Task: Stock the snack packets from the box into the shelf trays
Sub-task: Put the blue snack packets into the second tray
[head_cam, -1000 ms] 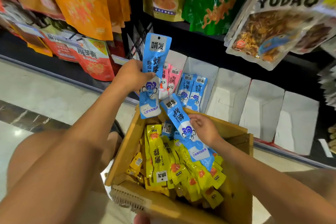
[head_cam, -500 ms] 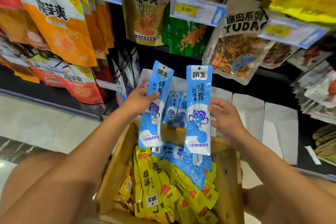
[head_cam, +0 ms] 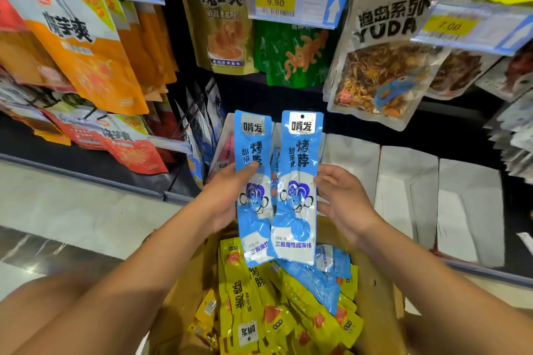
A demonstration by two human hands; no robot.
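Left hand (head_cam: 227,196) holds a blue packet (head_cam: 253,196) upright, with the thumb pressed across its front near the middle and the fingers hidden behind it. Just to its right stands a second blue packet (head_cam: 298,181), also upright, and its lower left edge overlaps the first one. The right hand (head_cam: 343,202) grips this second packet by its right edge, fingertips curled onto the front and the palm turned inward. Both packets are held in the air in front of the bottom shelf, above the far end of the cardboard box (head_cam: 377,282).

Between and behind the two packets, a tray holding more blue packets is partly visible, but too little of it shows to tell how full it is. To the right of the hands stands a row of white trays (head_cam: 403,196) on the bottom shelf.

Inside the box, yellow packets (head_cam: 259,311) fill the left and middle, and loose blue packets (head_cam: 317,274) lie on top of them toward the right.

Above, orange bags (head_cam: 86,52) hang at the left, a green bag (head_cam: 297,55) in the middle, and a clear bag of dried snack (head_cam: 383,72) at the right, with a price tag (head_cam: 297,3) over the green one.
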